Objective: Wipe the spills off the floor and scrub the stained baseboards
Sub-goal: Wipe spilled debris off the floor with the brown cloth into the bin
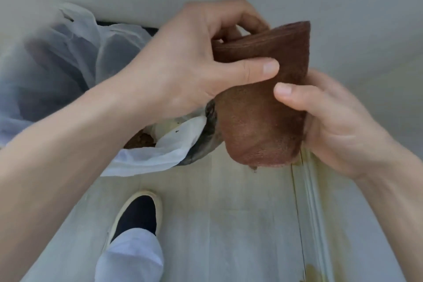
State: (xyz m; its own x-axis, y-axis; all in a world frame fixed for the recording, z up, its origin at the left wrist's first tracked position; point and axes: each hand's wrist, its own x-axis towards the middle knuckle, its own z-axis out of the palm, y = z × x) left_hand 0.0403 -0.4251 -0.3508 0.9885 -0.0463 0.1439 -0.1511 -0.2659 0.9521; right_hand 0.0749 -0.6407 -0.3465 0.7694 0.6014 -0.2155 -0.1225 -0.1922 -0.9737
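Brown cloth (258,103): folded, held up in the air between both hands, above the floor and just right of the bin.
Left hand (194,62): grip clamped on the cloth's far upper part, thumb pressed across its near face, fingers curled over the top fold.
Right hand (332,121): grip clamped on the cloth's right edge, thumb on its front, the lower end of the cloth hanging free below it.
Bin (206,144): left of the cloth, lined with a white plastic bag (75,57).
Floor (229,224): pale boards, yellowish spill (313,268) at the near right.
Shoe (137,213): dark, near centre, under a light trouser leg.
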